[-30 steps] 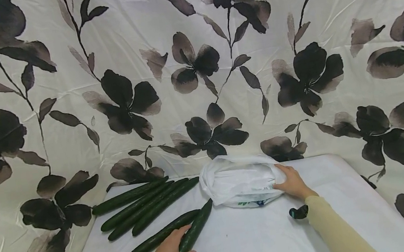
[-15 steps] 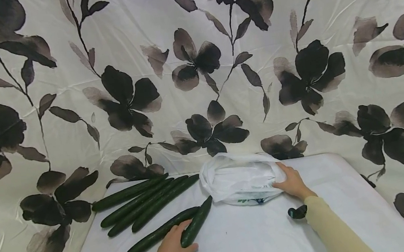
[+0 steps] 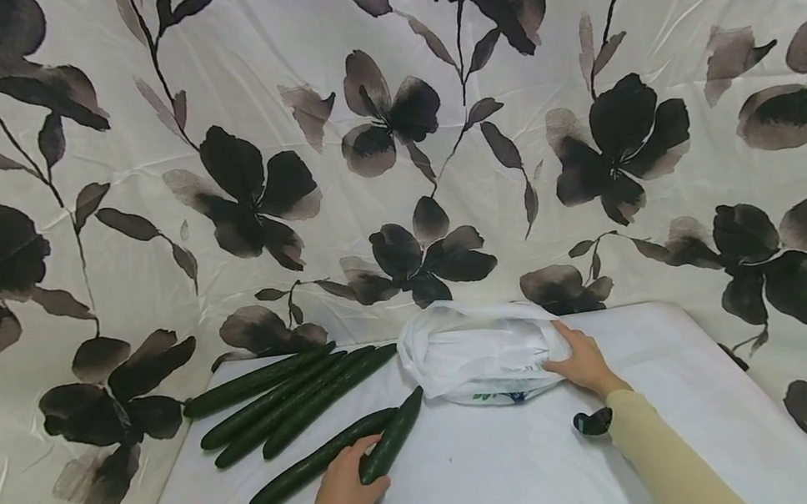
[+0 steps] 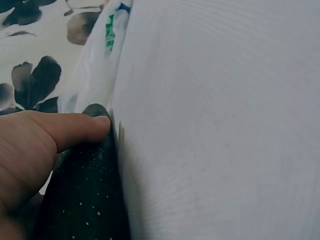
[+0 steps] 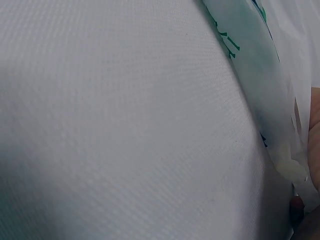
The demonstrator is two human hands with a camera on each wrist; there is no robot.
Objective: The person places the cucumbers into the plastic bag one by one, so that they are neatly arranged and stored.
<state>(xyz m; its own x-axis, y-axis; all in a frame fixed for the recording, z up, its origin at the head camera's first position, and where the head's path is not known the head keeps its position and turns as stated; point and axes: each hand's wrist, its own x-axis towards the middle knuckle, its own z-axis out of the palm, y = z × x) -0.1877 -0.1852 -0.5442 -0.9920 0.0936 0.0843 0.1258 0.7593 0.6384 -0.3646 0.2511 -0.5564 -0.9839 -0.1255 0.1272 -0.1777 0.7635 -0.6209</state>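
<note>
My left hand (image 3: 347, 488) grips a dark green cucumber (image 3: 396, 436), which slants toward the bag; part of it is hidden under the hand. In the left wrist view the thumb lies across the speckled cucumber (image 4: 87, 190). Another cucumber (image 3: 316, 464) lies just left of that hand. A white plastic bag (image 3: 478, 356) with green and blue print lies with its mouth spread toward me. At its right edge, my right hand (image 3: 585, 360) pinches the rim. The bag (image 5: 250, 60) also shows in the right wrist view, where most of the hand is out of frame.
Several more cucumbers (image 3: 294, 404) lie side by side at the back left of the white-covered table (image 3: 507, 483). Behind the table hangs a floral cloth (image 3: 396, 194). A small black device (image 3: 592, 423) sits at the right wrist.
My left hand has shifted slightly right and forward around the cucumber. The right hand stays at the bag's rim. The head view has tilted slightly.
</note>
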